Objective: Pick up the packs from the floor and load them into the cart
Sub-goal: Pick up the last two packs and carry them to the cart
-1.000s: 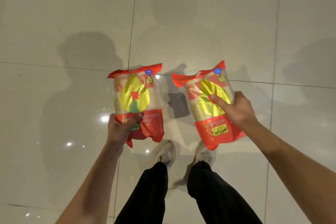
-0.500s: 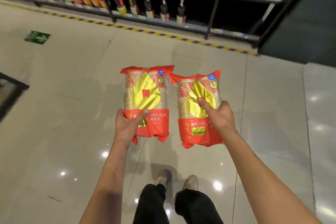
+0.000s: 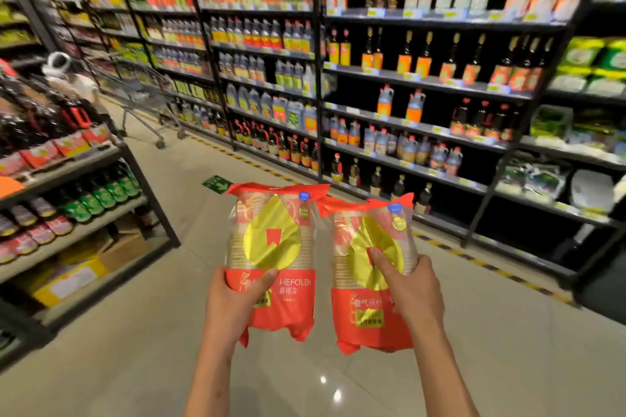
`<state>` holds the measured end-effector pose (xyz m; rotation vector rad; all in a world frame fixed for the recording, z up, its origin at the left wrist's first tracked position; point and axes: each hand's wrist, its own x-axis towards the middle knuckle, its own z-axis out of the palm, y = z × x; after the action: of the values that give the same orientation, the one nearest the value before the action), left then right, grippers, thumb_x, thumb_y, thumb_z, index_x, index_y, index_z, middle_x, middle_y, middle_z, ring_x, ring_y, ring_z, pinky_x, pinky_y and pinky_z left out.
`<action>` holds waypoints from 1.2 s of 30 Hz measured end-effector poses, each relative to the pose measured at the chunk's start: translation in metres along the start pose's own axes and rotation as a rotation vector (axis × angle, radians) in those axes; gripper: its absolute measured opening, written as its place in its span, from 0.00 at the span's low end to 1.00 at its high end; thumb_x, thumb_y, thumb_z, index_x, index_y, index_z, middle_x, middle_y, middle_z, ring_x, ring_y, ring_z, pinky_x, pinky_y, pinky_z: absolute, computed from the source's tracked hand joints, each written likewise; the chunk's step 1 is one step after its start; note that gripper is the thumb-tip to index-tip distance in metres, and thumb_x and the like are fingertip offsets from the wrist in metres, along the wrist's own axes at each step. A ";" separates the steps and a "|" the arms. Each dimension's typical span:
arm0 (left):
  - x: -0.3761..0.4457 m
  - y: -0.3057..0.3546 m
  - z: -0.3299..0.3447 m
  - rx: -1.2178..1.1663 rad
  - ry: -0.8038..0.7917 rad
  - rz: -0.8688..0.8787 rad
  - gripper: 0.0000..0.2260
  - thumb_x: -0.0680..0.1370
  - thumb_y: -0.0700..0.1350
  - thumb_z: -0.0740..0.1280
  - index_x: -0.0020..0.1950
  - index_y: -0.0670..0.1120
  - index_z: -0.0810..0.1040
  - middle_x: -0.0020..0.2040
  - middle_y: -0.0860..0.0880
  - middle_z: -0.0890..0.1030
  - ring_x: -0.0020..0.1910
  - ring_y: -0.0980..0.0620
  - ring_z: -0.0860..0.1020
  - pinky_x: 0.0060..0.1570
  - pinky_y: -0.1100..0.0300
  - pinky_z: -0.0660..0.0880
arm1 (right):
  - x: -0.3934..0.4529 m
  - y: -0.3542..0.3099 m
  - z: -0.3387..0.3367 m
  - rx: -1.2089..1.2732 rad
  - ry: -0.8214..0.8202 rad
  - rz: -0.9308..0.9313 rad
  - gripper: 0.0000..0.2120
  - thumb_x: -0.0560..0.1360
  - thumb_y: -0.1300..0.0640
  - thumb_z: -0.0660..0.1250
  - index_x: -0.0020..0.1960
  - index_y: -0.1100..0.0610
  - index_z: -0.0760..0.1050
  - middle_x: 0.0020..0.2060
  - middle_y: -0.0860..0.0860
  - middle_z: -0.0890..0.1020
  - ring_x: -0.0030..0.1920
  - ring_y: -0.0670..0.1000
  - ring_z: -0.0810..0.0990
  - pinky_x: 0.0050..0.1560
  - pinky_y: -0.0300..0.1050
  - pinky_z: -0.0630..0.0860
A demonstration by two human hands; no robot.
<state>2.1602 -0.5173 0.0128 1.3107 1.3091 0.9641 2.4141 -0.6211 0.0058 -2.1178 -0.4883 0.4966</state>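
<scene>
I hold two red and gold packs of paper cups upright in front of me, side by side and almost touching. My left hand [image 3: 233, 298] grips the lower part of the left pack [image 3: 274, 247], thumb across its front. My right hand [image 3: 411, 288] grips the right pack [image 3: 359, 281] from its right side, thumb on the gold patch. A wire shopping cart [image 3: 142, 95] stands far up the aisle at the left, well beyond my hands.
Tall black shelves of bottles [image 3: 389, 78] run along the right and far side of the aisle. A lower shelf unit [image 3: 78, 179] with bottles and cardboard boxes stands close on my left. A person in white [image 3: 67, 74] is by the cart. Glossy tiled floor [image 3: 135, 366] lies between.
My view has lifted from the floor and my feet up to the aisle, shelves and cart. Both packs stay gripped in my hands and have come closer together.
</scene>
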 end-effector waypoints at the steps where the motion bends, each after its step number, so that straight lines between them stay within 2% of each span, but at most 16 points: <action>1: 0.005 0.003 -0.017 -0.018 0.024 0.010 0.24 0.66 0.51 0.82 0.56 0.49 0.75 0.48 0.46 0.84 0.41 0.45 0.85 0.24 0.59 0.74 | -0.007 -0.013 0.014 0.032 -0.017 -0.014 0.35 0.63 0.24 0.70 0.53 0.52 0.70 0.44 0.49 0.82 0.44 0.55 0.82 0.48 0.54 0.79; 4: 0.022 0.006 -0.064 -0.066 0.086 0.031 0.23 0.67 0.51 0.81 0.56 0.50 0.75 0.49 0.47 0.83 0.45 0.48 0.84 0.33 0.56 0.78 | -0.023 -0.044 0.060 0.076 -0.085 -0.069 0.35 0.62 0.24 0.71 0.53 0.50 0.71 0.43 0.45 0.81 0.43 0.51 0.82 0.48 0.53 0.80; 7: 0.036 0.000 -0.111 -0.098 0.164 0.040 0.24 0.69 0.49 0.80 0.60 0.47 0.74 0.50 0.47 0.82 0.45 0.48 0.84 0.28 0.60 0.75 | -0.037 -0.074 0.111 0.096 -0.167 -0.120 0.34 0.61 0.24 0.72 0.53 0.50 0.72 0.43 0.44 0.81 0.41 0.50 0.83 0.49 0.54 0.81; 12: 0.056 -0.027 -0.186 -0.181 0.348 0.019 0.27 0.68 0.48 0.80 0.64 0.47 0.73 0.53 0.47 0.83 0.47 0.49 0.83 0.38 0.58 0.79 | -0.060 -0.125 0.199 0.061 -0.315 -0.197 0.37 0.57 0.21 0.70 0.52 0.47 0.71 0.44 0.45 0.83 0.43 0.52 0.84 0.50 0.56 0.81; 15: 0.068 -0.046 -0.229 -0.228 0.485 -0.004 0.31 0.65 0.50 0.82 0.64 0.50 0.73 0.53 0.48 0.83 0.48 0.49 0.84 0.41 0.55 0.81 | -0.072 -0.157 0.252 0.020 -0.420 -0.261 0.35 0.60 0.24 0.72 0.53 0.49 0.71 0.44 0.46 0.82 0.42 0.51 0.83 0.51 0.55 0.81; 18: 0.078 -0.057 -0.273 -0.254 0.640 -0.048 0.28 0.67 0.46 0.81 0.62 0.48 0.73 0.52 0.47 0.82 0.48 0.48 0.83 0.39 0.56 0.79 | -0.089 -0.188 0.310 0.014 -0.539 -0.295 0.33 0.60 0.25 0.73 0.51 0.49 0.72 0.42 0.47 0.83 0.41 0.52 0.84 0.50 0.56 0.82; 23: 0.093 -0.078 -0.347 -0.233 0.912 -0.099 0.26 0.65 0.47 0.83 0.57 0.49 0.75 0.51 0.45 0.83 0.46 0.46 0.84 0.35 0.55 0.78 | -0.121 -0.234 0.429 -0.054 -0.766 -0.392 0.46 0.49 0.16 0.68 0.51 0.51 0.76 0.38 0.48 0.85 0.37 0.55 0.85 0.44 0.56 0.84; 25: 0.095 -0.079 -0.379 -0.227 1.035 -0.105 0.30 0.61 0.52 0.85 0.57 0.51 0.75 0.50 0.48 0.84 0.46 0.49 0.84 0.39 0.55 0.80 | -0.140 -0.258 0.479 -0.077 -0.874 -0.421 0.47 0.49 0.15 0.67 0.51 0.51 0.76 0.37 0.49 0.85 0.35 0.56 0.85 0.42 0.56 0.84; 27: 0.097 -0.077 -0.412 -0.208 1.148 -0.114 0.32 0.59 0.54 0.85 0.57 0.51 0.75 0.49 0.49 0.84 0.45 0.50 0.84 0.41 0.55 0.80 | -0.168 -0.286 0.516 -0.062 -0.968 -0.430 0.46 0.49 0.16 0.69 0.52 0.51 0.77 0.39 0.48 0.85 0.38 0.55 0.85 0.47 0.56 0.83; 29: 0.096 -0.075 -0.442 -0.187 1.266 -0.119 0.33 0.56 0.57 0.84 0.55 0.49 0.76 0.46 0.48 0.85 0.43 0.50 0.84 0.38 0.56 0.80 | -0.201 -0.313 0.543 -0.047 -1.056 -0.456 0.42 0.52 0.20 0.72 0.52 0.51 0.77 0.40 0.48 0.85 0.38 0.53 0.84 0.48 0.53 0.82; 31: 0.092 -0.077 -0.469 -0.185 1.362 -0.140 0.32 0.55 0.57 0.85 0.52 0.48 0.77 0.44 0.46 0.85 0.40 0.49 0.85 0.35 0.57 0.80 | -0.234 -0.337 0.567 -0.035 -1.156 -0.475 0.34 0.60 0.28 0.75 0.53 0.52 0.76 0.41 0.49 0.83 0.34 0.51 0.81 0.44 0.50 0.78; 34: 0.077 -0.087 -0.500 -0.204 1.506 -0.168 0.30 0.56 0.55 0.85 0.53 0.49 0.77 0.45 0.46 0.86 0.40 0.49 0.85 0.37 0.54 0.82 | -0.283 -0.354 0.607 -0.066 -1.283 -0.534 0.28 0.65 0.34 0.76 0.53 0.51 0.72 0.39 0.48 0.78 0.31 0.46 0.75 0.43 0.49 0.74; 36: 0.064 -0.093 -0.521 -0.239 1.597 -0.180 0.33 0.53 0.57 0.83 0.52 0.49 0.77 0.45 0.47 0.86 0.41 0.50 0.86 0.39 0.52 0.82 | -0.321 -0.361 0.629 -0.084 -1.362 -0.556 0.28 0.66 0.35 0.77 0.52 0.52 0.71 0.36 0.46 0.75 0.31 0.46 0.73 0.35 0.44 0.70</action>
<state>1.6392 -0.4038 0.0068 -0.0272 2.2317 2.0691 1.7626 -0.1689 0.0249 -1.3109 -1.7769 1.5430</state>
